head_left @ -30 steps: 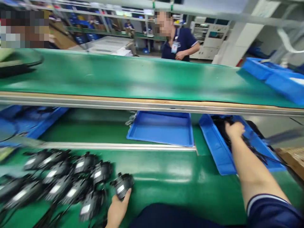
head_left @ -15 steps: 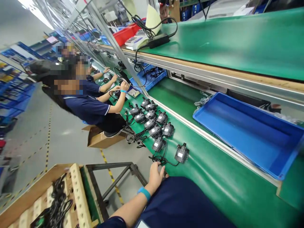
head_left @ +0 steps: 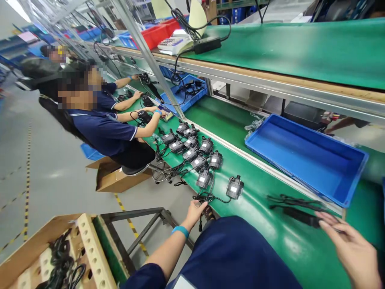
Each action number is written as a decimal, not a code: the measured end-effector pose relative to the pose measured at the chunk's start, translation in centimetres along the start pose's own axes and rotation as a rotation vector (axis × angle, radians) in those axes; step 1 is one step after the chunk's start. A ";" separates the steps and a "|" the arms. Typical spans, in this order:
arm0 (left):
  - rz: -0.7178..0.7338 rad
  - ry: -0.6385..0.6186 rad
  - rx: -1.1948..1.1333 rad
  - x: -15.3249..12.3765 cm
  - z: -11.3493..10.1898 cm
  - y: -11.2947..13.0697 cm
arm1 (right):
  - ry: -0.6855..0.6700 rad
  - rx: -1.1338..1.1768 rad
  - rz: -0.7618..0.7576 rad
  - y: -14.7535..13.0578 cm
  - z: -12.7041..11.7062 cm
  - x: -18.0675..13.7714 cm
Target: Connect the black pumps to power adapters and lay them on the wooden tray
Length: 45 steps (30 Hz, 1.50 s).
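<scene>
My left hand [head_left: 194,214] is closed at the near edge of the green bench, its fingers pinching a black cable [head_left: 207,196]. That cable runs to a small black pump-like unit [head_left: 235,187] with a white label and a short spout on top. Over the bench at the right, my right hand [head_left: 350,243] grips a black power adapter [head_left: 300,216], smeared by motion, with a bundled cord [head_left: 296,200] beside it. Several more black units [head_left: 199,163] of the same kind sit grouped on the bench ahead of my left hand, their cables trailing over its edge.
A blue tray [head_left: 306,160] lies beyond the metal rail, under a green shelf [head_left: 294,52]. Co-workers [head_left: 102,130] sit along the bench at the left. A wooden crate [head_left: 93,249] with black cables stands at lower left, beside a metal frame [head_left: 144,233].
My right hand has come into view from the right with the adapter. The left hand now pinches the cable, its loose end hanging down. The view has shifted slightly.
</scene>
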<state>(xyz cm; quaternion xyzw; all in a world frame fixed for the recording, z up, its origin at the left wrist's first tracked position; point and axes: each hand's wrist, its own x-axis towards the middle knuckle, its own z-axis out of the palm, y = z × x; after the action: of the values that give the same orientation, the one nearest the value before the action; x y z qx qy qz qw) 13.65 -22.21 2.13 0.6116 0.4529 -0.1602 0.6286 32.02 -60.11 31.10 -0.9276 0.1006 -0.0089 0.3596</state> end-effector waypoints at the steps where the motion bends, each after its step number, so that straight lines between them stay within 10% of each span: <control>1: 0.009 -0.077 -0.013 -0.3 -0.5 0.1 | -0.066 0.075 0.031 0.4 0.9 -0.3; 11: 0.289 -0.433 -0.019 -2.8 1.5 2.5 | -0.318 -0.489 0.350 6.0 2.7 1.9; 17: 0.120 -0.197 -0.023 -0.8 -0.7 0.0 | -0.387 -0.699 0.387 8.0 4.1 3.3; 23: 0.016 0.031 -0.135 2.0 -0.9 -1.2 | -0.116 -0.653 -0.124 4.7 9.0 0.9; 29: 0.067 -0.034 -0.118 2.1 -1.6 -0.7 | -1.026 -0.287 -0.194 -2.0 18.7 -5.5; 33: 0.180 -0.006 0.051 2.1 -4.3 0.8 | -1.321 -0.307 -0.283 -4.0 24.9 -7.0; 39: 0.316 0.175 0.277 3.8 -7.3 2.2 | -1.317 -0.773 -0.553 -5.5 31.0 -8.0; 45: 0.319 0.315 0.311 2.8 -3.3 -0.2 | -1.125 -0.821 -0.548 -4.3 33.1 -7.9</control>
<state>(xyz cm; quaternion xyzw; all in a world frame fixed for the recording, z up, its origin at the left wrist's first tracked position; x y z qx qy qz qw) 13.77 -18.20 0.40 0.7819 0.4130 -0.0297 0.4661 28.01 -33.51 9.89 -0.8437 -0.3378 0.4158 -0.0336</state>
